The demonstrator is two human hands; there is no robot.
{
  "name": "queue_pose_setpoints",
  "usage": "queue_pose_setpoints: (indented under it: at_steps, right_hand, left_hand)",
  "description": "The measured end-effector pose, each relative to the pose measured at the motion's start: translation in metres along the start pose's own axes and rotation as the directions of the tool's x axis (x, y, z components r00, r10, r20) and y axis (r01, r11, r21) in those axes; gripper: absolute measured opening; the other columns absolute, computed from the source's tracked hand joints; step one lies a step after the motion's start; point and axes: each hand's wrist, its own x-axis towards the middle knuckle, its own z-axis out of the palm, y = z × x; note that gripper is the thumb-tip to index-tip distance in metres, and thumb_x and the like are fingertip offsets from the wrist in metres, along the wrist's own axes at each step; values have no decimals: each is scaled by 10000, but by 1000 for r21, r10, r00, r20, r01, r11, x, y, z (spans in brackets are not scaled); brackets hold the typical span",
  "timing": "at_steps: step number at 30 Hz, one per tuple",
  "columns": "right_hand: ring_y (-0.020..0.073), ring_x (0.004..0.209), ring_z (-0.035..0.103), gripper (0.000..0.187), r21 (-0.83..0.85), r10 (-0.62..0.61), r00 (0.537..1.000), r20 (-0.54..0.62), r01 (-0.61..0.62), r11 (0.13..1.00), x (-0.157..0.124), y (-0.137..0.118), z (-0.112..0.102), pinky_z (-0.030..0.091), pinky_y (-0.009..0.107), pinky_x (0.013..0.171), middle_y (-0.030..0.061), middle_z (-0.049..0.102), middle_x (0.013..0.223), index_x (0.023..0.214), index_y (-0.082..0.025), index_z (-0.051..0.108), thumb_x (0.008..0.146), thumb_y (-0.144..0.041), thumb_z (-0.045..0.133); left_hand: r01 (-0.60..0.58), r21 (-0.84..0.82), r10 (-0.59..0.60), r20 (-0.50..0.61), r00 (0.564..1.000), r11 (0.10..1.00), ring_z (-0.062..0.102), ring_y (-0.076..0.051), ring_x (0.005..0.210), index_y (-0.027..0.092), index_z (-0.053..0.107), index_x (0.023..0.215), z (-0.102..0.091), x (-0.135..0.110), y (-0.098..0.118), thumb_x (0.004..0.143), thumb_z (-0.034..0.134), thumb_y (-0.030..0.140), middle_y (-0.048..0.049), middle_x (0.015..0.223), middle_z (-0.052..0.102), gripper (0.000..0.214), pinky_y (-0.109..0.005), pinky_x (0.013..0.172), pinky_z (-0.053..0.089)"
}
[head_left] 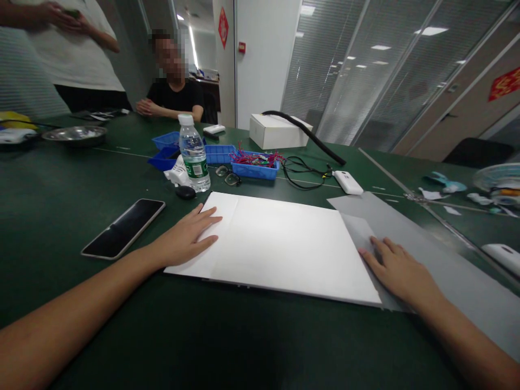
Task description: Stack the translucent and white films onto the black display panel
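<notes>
A bright white sheet [280, 244], paper or thin board, lies flat on the dark green table [211, 346] in front of me. My left hand [189, 235] rests on its left end, fingers spread, palm down. Grey-looking sheets [439, 260] lie to the right, partly beneath the white one. On these, beside the white sheet's right edge, lies my right hand [392, 265], palm down with the fingers stretched out. Neither hand grips anything. To the left of my left hand is a phone [124, 228] with a dark screen.
Beyond the sheet stand a water bottle [194, 157], a blue tray [255, 169] of red wires, glasses [228, 176], and a white box [278, 132]. A white device [348, 183] lies right of them. A person [174, 97] sits across the table; another [77, 49] stands at left.
</notes>
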Motion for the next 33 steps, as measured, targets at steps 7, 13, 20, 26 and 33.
queue_pose_setpoints:
  at_steps: [7,13,20,26,33]
  right_hand:
    - [444,1507,532,966,4,-58,997,-44,58,998,-4,-9,2,489,669,1194,257,541,1634,1600,-129,564,1041,-798,148]
    - [447,1412,623,868,10,-138,987,-87,139,990,-8,-7,1,563,683,1104,220,600,1593,1577,-193,603,1049,-789,258]
    - [457,1308,690,756,-52,-250,939,-237,245,968,-9,-5,12,608,685,1019,228,679,1486,1504,-210,659,1047,-742,377]
    - [465,1407,624,795,17,-231,959,-162,237,971,-12,-13,6,559,705,1098,255,615,1561,1528,-163,636,1058,-738,352]
    - [406,1475,586,743,69,-290,937,-195,308,949,-17,-21,3,538,656,1177,201,594,1610,1515,-174,632,1068,-711,380]
  left_hand:
    - [-8,2,8,-5,1000,1000,149,-418,1710,201,572,1625,-3,-1,2,1060,420,719,-114,1807,351,781,-622,1363,236]
    - [-13,1,13,-5,1000,1000,151,-412,1712,194,582,1613,-3,0,3,1059,416,720,-118,1806,350,782,-622,1364,238]
    - [-27,3,27,-22,999,1000,171,-428,1705,197,592,1604,-2,0,2,1066,429,705,-124,1794,370,757,-640,1351,268]
    - [-21,14,21,-20,1000,1000,177,-425,1705,208,591,1607,-3,-1,2,1069,403,738,-115,1800,367,778,-622,1360,252]
    - [-14,-1,14,-6,1000,1000,145,-424,1712,183,558,1634,-2,-1,1,1069,363,772,-123,1806,350,839,-621,1364,233]
